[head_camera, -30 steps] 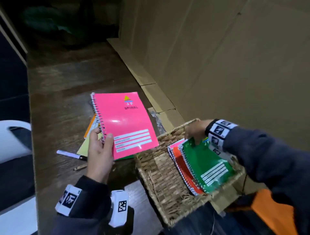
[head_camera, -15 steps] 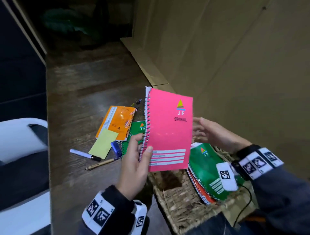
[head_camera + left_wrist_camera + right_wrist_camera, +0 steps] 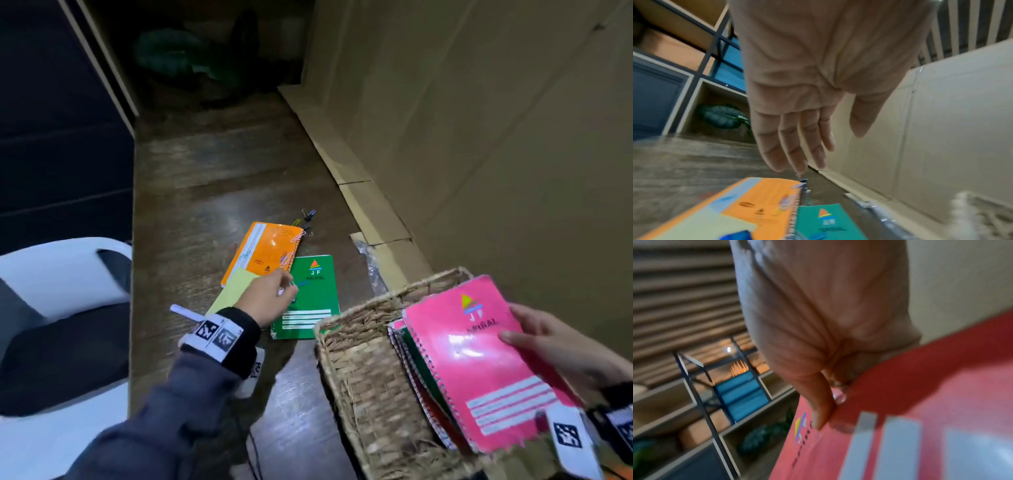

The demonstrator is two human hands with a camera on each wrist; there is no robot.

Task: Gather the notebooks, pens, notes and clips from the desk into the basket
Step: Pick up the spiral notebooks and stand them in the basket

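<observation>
Clearly the right hand (image 3: 561,349) grips the light, glossy pink notebook (image 3: 479,359) by its plain edge over the basket (image 3: 356,370), lower right; the left hand (image 3: 270,298), fingers relaxed, hovers mid-frame above the green notebook (image 3: 313,301).

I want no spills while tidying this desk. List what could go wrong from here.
1. The right hand holds the pink spiral notebook only by its edge over the woven wicker basket; it could slide out past the rim.
2. The open left hand reaches across the green spiral notebook and orange spiral notebook; loose coloured paper clips on them may scatter.
3. The white pen near the desk edge might get knocked off.
</observation>
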